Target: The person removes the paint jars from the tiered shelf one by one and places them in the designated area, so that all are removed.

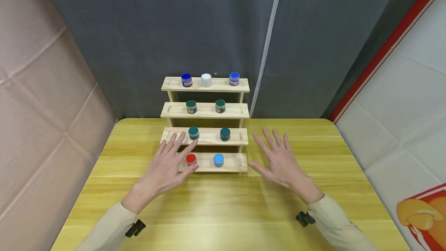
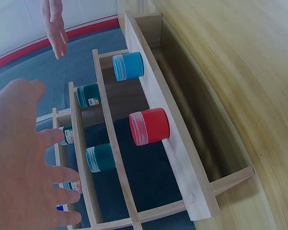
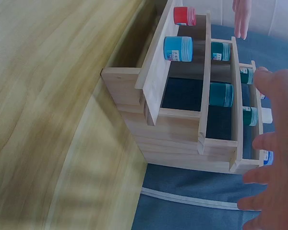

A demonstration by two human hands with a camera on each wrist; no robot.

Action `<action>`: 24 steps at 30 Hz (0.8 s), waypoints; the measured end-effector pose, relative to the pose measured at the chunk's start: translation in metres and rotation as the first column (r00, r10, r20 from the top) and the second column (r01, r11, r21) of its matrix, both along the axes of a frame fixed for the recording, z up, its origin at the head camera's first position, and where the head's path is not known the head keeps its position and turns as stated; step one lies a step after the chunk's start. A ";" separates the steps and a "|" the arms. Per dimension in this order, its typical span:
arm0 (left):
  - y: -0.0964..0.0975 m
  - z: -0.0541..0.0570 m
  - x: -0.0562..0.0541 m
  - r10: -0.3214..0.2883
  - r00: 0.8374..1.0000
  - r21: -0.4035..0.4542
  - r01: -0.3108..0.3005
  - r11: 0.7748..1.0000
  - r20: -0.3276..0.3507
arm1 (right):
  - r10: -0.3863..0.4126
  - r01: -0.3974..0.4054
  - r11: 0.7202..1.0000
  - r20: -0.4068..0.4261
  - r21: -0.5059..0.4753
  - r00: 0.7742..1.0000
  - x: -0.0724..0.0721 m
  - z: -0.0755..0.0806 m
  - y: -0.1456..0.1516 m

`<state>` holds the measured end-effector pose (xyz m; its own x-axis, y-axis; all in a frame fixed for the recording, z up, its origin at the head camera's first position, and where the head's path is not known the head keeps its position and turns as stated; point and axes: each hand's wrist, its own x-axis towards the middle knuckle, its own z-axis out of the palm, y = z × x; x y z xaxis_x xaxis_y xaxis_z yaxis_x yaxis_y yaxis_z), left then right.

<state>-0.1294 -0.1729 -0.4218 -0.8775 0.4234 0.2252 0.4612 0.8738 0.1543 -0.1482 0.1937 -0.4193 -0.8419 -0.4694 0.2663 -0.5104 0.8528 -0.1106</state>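
Tabletop: brightly lit before you, with pale sheen
Rack: dark shadow beneath
Left hand: hazy, soft in your left wrist view

Head camera looks down at rack — wrists closer

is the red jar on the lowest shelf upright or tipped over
Upright: in the left wrist view, the red jar stands with its base on the lowest shelf, ribbed end away from it.

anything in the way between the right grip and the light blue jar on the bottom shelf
Nothing visible stands between the right grip and the light blue jar; the head view shows only the bare end of the bottom shelf there.
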 end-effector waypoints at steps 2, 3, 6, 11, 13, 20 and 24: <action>0.000 0.000 0.000 -0.002 1.000 0.000 0.002 1.000 -0.001 | 0.003 -0.003 1.000 -0.002 0.001 1.000 0.000 0.000 0.000; 0.000 0.000 0.000 -0.003 1.000 0.000 0.003 1.000 -0.002 | 0.004 -0.004 1.000 -0.003 0.003 1.000 0.000 0.000 0.000; 0.000 0.000 0.000 -0.006 1.000 0.000 0.006 1.000 -0.006 | 0.009 -0.009 1.000 -0.014 0.009 1.000 -0.001 0.000 0.000; 0.000 0.003 -0.001 -0.006 1.000 -0.005 0.006 1.000 -0.009 | 0.012 -0.012 1.000 -0.033 0.004 0.999 -0.004 0.002 0.001; -0.001 0.003 -0.001 -0.004 1.000 -0.007 0.004 1.000 -0.007 | 0.012 -0.013 1.000 -0.029 -0.002 0.999 -0.005 0.002 0.001; -0.003 0.002 0.000 0.008 1.000 -0.015 -0.008 1.000 0.006 | 0.018 -0.018 1.000 -0.026 -0.005 0.999 -0.007 0.004 0.001; -0.005 0.000 0.001 0.010 1.000 -0.011 -0.010 1.000 0.017 | 0.035 -0.037 0.999 -0.064 -0.029 0.997 -0.012 0.007 0.000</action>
